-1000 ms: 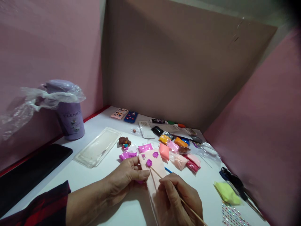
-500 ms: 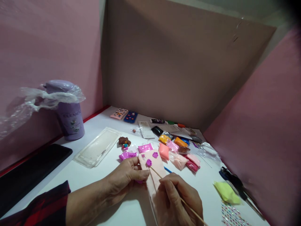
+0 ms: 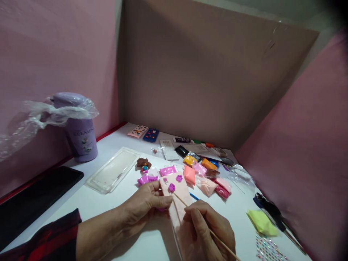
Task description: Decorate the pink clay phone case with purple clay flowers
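My left hand [image 3: 145,203] is closed on the left edge of a phone case covered in pale pink clay [image 3: 181,194], thumb on its face. Two magenta clay flowers show on the case: one [image 3: 172,187] near the left edge, the other [image 3: 179,178] near the top right. A small square cut-out sits in its top left corner. My right hand [image 3: 209,228] pinches a thin wooden skewer [image 3: 179,198] like a pencil, and its tip touches or nearly touches the lower edge of the left flower. The lower part of the case is hidden behind my right hand.
Clay packets [image 3: 189,174] in several colours lie beyond the case. A clear plastic tray [image 3: 114,170], a black phone [image 3: 40,199] and a purple cup [image 3: 83,139] stand left. At right are scissors [image 3: 280,221], a yellow packet [image 3: 262,222] and stick-on gems [image 3: 269,248].
Almost nothing differs. The case has shifted very slightly to the left; the skewer tip stays by the left flower and both hands keep their grip.
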Demonstrator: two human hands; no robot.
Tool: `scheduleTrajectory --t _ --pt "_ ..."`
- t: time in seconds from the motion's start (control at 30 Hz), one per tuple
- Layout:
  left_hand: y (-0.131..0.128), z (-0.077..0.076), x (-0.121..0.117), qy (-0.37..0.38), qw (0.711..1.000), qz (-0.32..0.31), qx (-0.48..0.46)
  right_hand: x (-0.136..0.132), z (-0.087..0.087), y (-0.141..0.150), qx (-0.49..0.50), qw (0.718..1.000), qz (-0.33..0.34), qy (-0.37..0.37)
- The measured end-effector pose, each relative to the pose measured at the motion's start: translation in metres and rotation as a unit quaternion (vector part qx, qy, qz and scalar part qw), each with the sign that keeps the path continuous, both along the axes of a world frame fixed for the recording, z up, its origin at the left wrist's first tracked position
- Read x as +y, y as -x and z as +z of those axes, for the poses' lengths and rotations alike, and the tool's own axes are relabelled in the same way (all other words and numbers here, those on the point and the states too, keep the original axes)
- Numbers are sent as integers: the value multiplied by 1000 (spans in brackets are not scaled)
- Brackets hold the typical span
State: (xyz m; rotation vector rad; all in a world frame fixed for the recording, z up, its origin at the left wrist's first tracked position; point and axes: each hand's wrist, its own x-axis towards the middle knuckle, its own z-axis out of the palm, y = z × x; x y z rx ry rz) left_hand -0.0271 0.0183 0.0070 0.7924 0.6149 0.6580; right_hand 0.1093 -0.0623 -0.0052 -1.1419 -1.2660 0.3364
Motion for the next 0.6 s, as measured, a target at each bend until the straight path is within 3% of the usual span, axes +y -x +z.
scheduleTrajectory --t 0.23,0.6 --pt "0 4 -3 -1 1000 -1 -6 1 -3 -3 1 1000 14 18" --pt "0 2 2 -2 1000 10 2 -5 3 -13 12 999 22 -28"
